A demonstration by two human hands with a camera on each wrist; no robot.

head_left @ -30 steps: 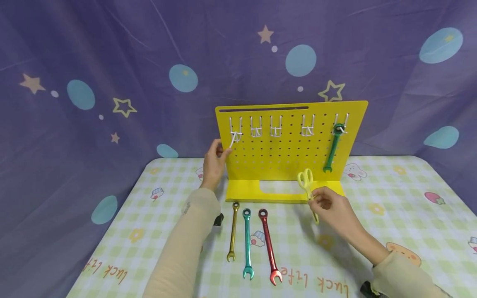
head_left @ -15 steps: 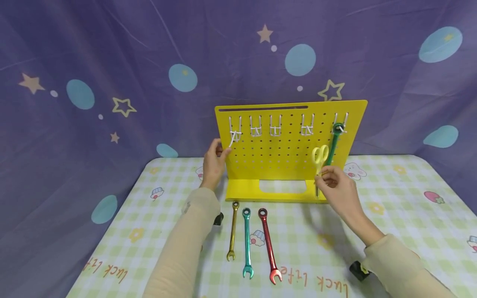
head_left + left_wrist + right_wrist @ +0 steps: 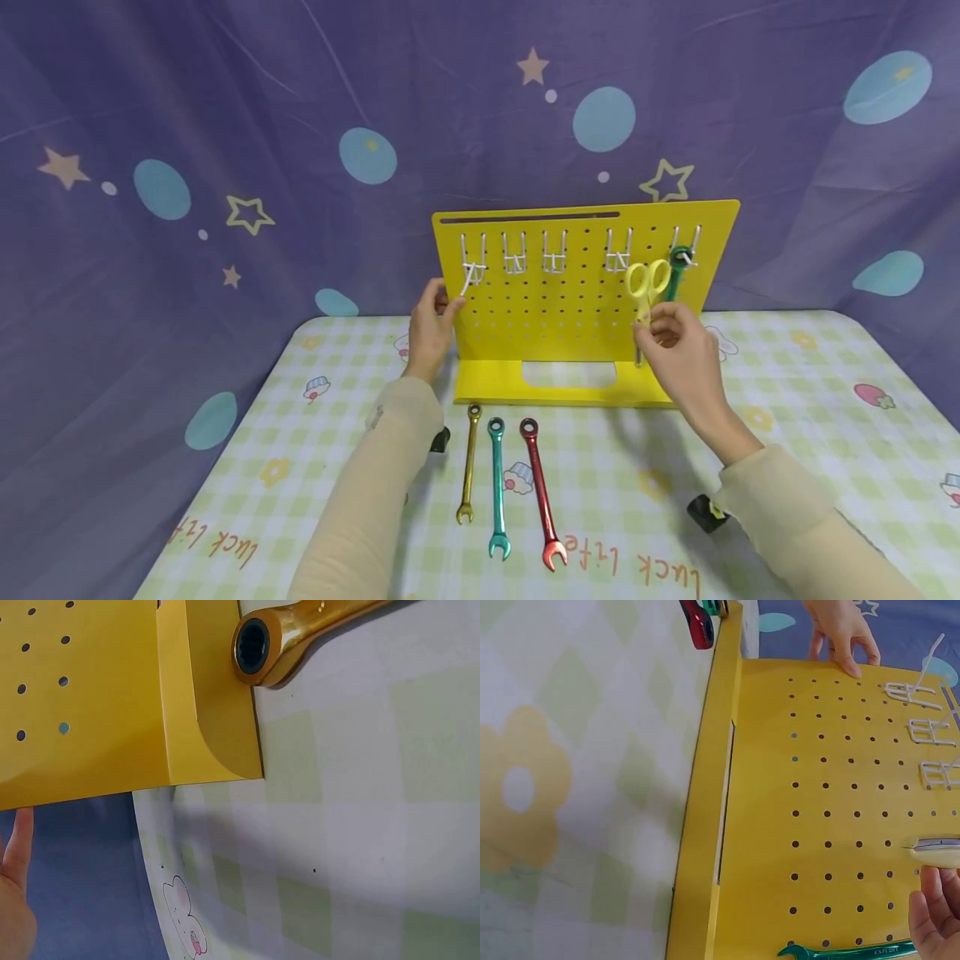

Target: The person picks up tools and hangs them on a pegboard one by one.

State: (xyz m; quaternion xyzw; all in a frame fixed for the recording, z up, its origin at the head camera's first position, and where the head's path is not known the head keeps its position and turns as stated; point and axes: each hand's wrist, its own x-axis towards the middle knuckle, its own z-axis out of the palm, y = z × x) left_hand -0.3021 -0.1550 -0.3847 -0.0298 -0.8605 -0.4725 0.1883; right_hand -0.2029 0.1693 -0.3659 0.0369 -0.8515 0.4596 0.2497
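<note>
My left hand (image 3: 431, 333) grips the left edge of a yellow pegboard (image 3: 540, 329), thumb in front and fingers behind. My right hand (image 3: 686, 358) pinches yellow scissors (image 3: 643, 310) in front of the board's right part. Their handle loops point up, just below and right of a white wire hook (image 3: 618, 262). In the right wrist view the blades of the scissors (image 3: 939, 856) run along the board's face, above the right fingertips. A green combination wrench (image 3: 673, 287) hangs from the rightmost hook, its lower end hidden by the right hand.
Several white hooks line the upper board, including a left one (image 3: 474, 271) whose prong juts forward. On the checked tablecloth (image 3: 315, 500) lie gold (image 3: 470, 467), teal (image 3: 498, 492) and red (image 3: 542, 492) wrenches, before the board's base. A purple curtain (image 3: 465, 100) hangs behind.
My right hand has lifted the scissors from low in front of the base, up and slightly right, to below the hooks. The left hand keeps its place at the board's edge.
</note>
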